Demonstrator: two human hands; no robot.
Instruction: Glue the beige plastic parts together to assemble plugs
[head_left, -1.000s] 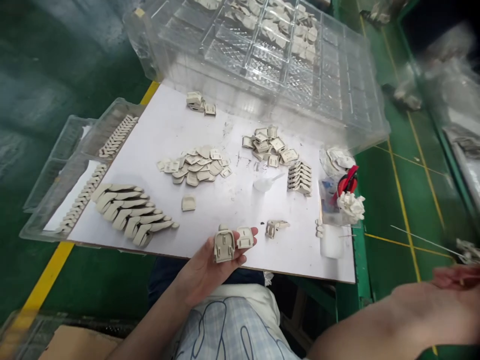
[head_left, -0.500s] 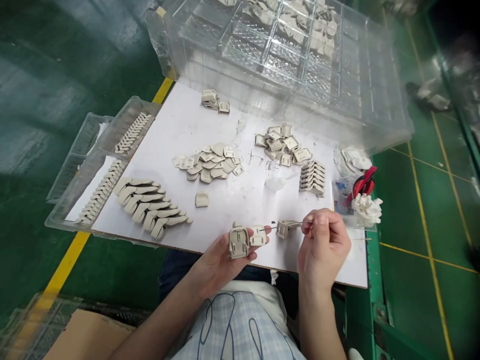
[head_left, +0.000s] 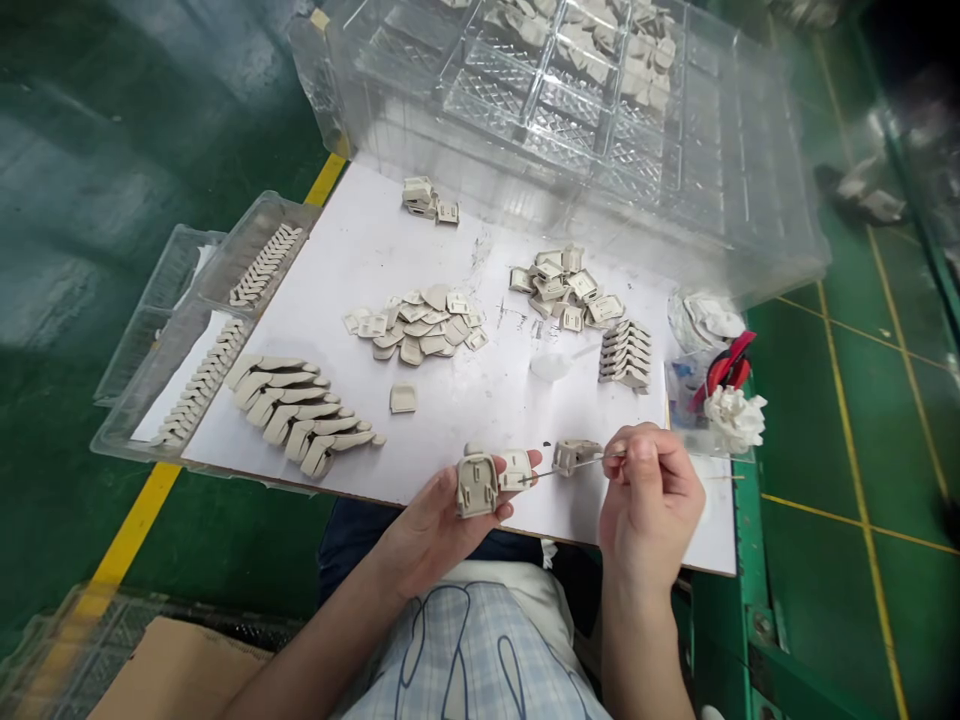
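My left hand [head_left: 442, 525] holds a beige seat-shaped part [head_left: 477, 486] and, beside it on the fingers, a smaller pale part [head_left: 516, 470]. Pinched in my right hand [head_left: 651, 485] is a thin metal rod [head_left: 562, 467], its tip over the smaller part. Just behind the rod, a beige part [head_left: 574, 455] rests on the white board. A single small part [head_left: 403, 399] lies apart, to the left. Farther back are a pile of flat parts [head_left: 424, 328] and a pile of small parts [head_left: 566, 290].
A large clear compartment bin [head_left: 562, 180] stands at the back. Nested rows of parts [head_left: 292, 405] and small stacked parts [head_left: 625, 357] flank the piles. Clear trays [head_left: 112, 430] sit left; red-handled pliers [head_left: 726, 370] and crumpled white material [head_left: 735, 418] lie right.
The rod's tip has moved down across the smaller part, and my right hand has shifted slightly. My left hand stays almost in place with both parts.
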